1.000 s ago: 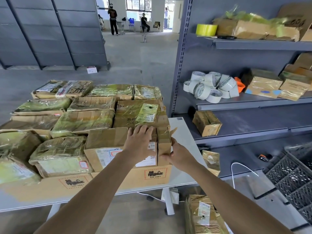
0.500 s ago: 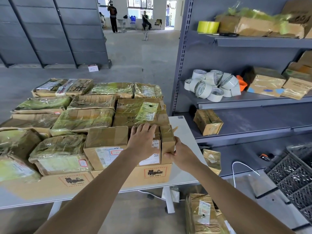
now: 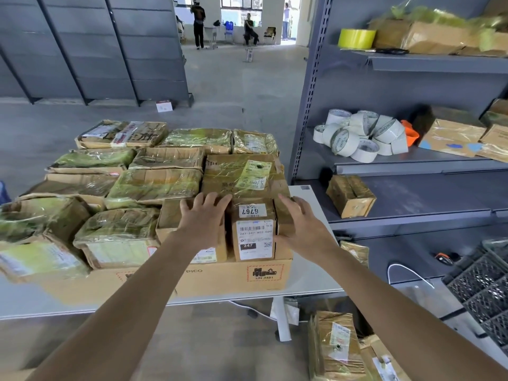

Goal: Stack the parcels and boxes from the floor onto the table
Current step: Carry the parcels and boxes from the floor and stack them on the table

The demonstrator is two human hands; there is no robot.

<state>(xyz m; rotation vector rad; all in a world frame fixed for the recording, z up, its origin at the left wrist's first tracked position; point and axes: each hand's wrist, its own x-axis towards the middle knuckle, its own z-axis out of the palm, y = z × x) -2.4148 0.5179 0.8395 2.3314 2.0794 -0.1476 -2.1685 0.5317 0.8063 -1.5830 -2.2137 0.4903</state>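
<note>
Flanking the labelled box (image 3: 254, 229), hands (image 3: 203, 220) (image 3: 301, 233) sit near the table's (image 3: 316, 281) right edge.

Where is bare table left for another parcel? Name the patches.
Bare tabletop shows only as a right strip between the PICO box and the shelf rack, plus a thin front edge. Elsewhere parcels sit packed edge to edge.

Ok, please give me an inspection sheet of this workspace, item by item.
Surface: white table, nearly covered; right corner bare.
Job's things: taped parcels fill table; 6767 box at front; floor parcels lie below right.
Clutter: tape rolls and stray boxes on shelving; black crate at right.
Grips: left hand flat on plain box; right hand open beside 6767 box.
Cables: white cable loops near shelving base.
Surroundings: concrete floor, people far behind.
</note>
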